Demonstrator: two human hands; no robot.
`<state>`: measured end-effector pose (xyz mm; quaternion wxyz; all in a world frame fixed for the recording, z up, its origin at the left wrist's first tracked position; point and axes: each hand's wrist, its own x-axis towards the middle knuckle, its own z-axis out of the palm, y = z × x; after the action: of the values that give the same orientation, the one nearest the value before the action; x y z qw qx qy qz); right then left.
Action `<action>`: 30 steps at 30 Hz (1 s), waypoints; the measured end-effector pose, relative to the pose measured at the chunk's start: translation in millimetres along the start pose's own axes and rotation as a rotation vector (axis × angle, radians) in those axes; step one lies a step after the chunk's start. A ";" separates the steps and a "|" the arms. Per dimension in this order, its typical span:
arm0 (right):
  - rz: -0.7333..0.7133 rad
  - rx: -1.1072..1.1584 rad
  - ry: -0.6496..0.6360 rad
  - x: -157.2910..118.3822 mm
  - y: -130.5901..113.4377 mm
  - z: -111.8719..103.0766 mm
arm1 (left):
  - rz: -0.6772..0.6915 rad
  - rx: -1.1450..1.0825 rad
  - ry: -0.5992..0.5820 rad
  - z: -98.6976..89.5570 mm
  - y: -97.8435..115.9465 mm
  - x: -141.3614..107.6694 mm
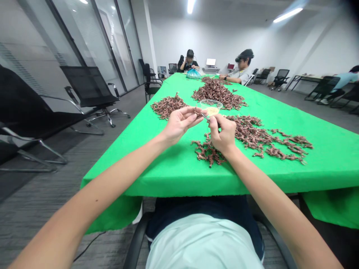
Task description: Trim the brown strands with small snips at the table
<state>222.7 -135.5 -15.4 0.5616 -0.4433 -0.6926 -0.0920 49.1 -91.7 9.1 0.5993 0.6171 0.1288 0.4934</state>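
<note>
Over the green-covered table, my left hand (179, 124) pinches a small brown figure (197, 112) between thumb and fingers. My right hand (224, 133) grips a thin metal tool (205, 117), perhaps tweezers, whose tip meets or nearly meets the figure. Just behind both hands stands a clear plastic bowl (220, 104) with small pale yellow pieces in it. A loose group of brown figures (209, 152) lies below my right hand. More of them form a pile (252, 132) to its right, and another pile (168, 106) lies beyond my left hand.
A large brown heap (217, 91) lies farther up the green cloth (280, 108). At the far end are a blue bag (193, 74) and two seated people; another person sits off to the right. Black chairs (86, 84) stand along the left side.
</note>
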 end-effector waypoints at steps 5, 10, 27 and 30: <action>0.003 -0.012 -0.003 -0.2 0.8 0.2 | -0.029 0.022 0.047 2.5 1.8 -1.0; 0.010 -0.027 -0.006 -0.3 1.5 -0.3 | -0.036 0.076 0.041 -3.6 -1.6 -0.2; 0.019 -0.008 0.010 0.3 6.5 2.7 | -0.073 0.186 0.027 -7.1 -4.9 -0.5; 0.008 0.009 0.023 0.8 8.0 3.8 | -0.049 0.171 0.019 -7.3 -5.7 -0.4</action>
<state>225.9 -128.0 -19.1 0.5720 -0.4423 -0.6847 -0.0918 45.8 -86.1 2.5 0.5552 0.6579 0.1913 0.4715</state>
